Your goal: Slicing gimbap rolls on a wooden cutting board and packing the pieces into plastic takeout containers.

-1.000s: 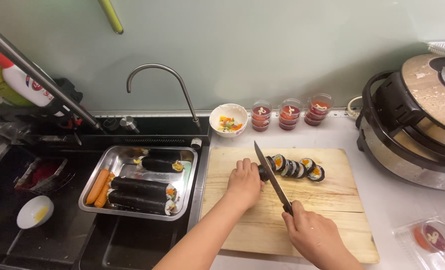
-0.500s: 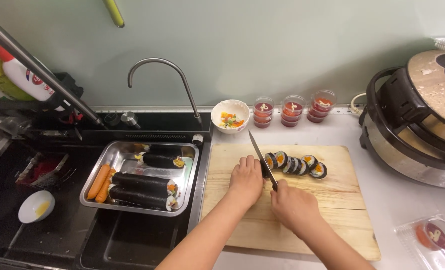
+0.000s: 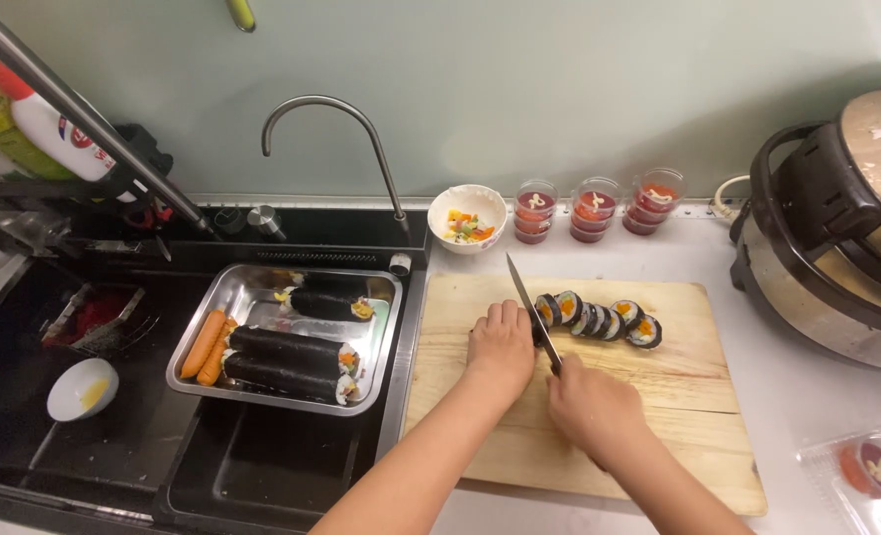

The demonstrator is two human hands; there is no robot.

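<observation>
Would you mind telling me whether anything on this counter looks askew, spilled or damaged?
Nothing stands out. The cut slices lean in a neat row on the cutting board, the left hand covers the uncut roll, the right hand holds the knife, and whole rolls lie in the steel tray.

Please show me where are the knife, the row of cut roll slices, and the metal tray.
knife [image 3: 525, 298]: head view, middle of the blade.
cut roll slices [image 3: 599, 319]: head view, a middle slice.
metal tray [image 3: 224, 297]: head view, bare inside bottom.

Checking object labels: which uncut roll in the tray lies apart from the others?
The back roll, alone near the tray's far edge; the other two lie touching in front.
</observation>
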